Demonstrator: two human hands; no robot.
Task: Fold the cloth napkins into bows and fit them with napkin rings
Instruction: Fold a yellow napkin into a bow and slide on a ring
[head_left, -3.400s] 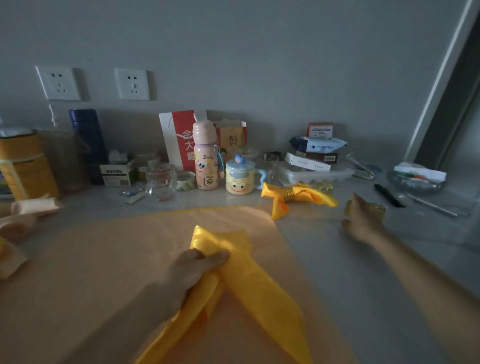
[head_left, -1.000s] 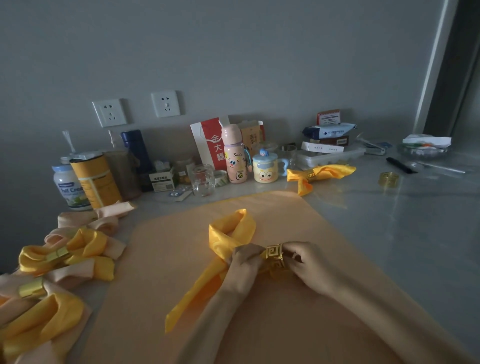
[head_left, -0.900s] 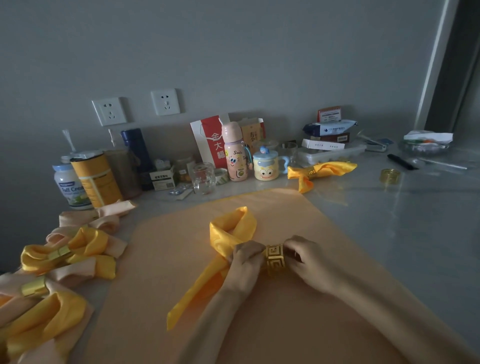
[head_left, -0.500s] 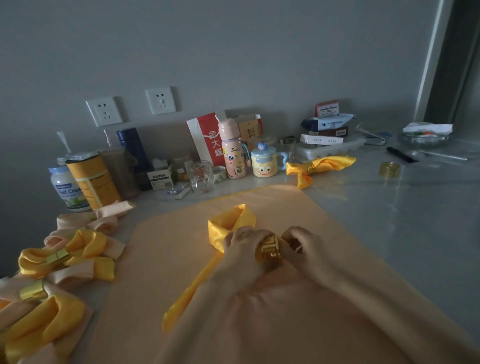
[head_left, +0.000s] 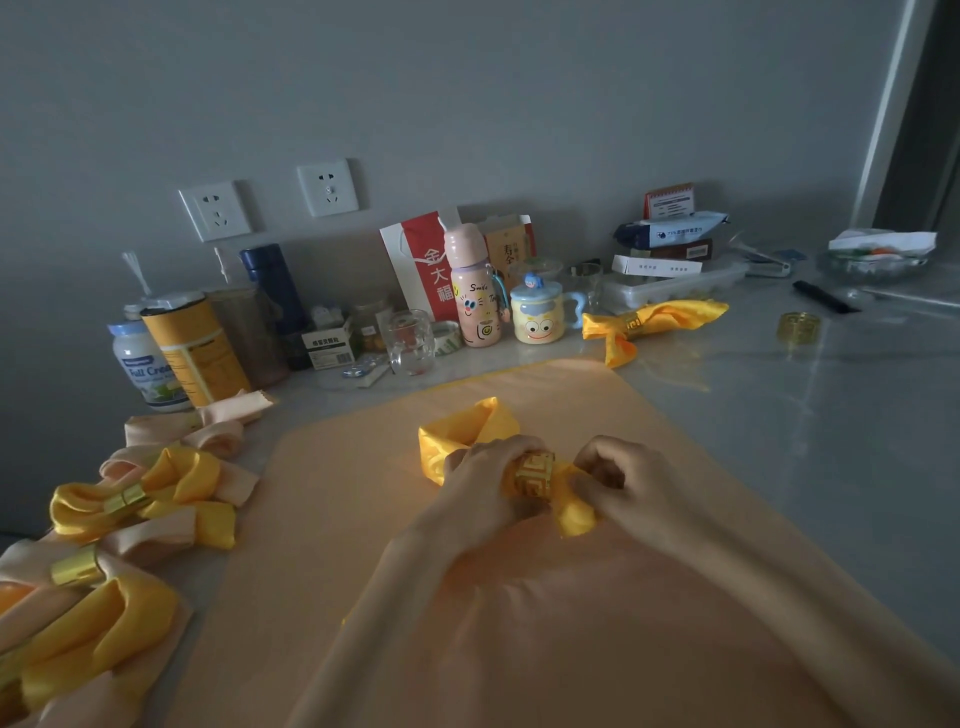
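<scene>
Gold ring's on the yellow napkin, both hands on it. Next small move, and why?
Probably the right hand draws the yellow satin napkin a little further through the gold patterned napkin ring while the left hand steadies it: only a short tail shows right of the ring, a full loop left.

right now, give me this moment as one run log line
step: fitting gold ring on yellow napkin | left hand: grips napkin beside ring | right hand: pinches napkin end | spare ring: on counter
</scene>
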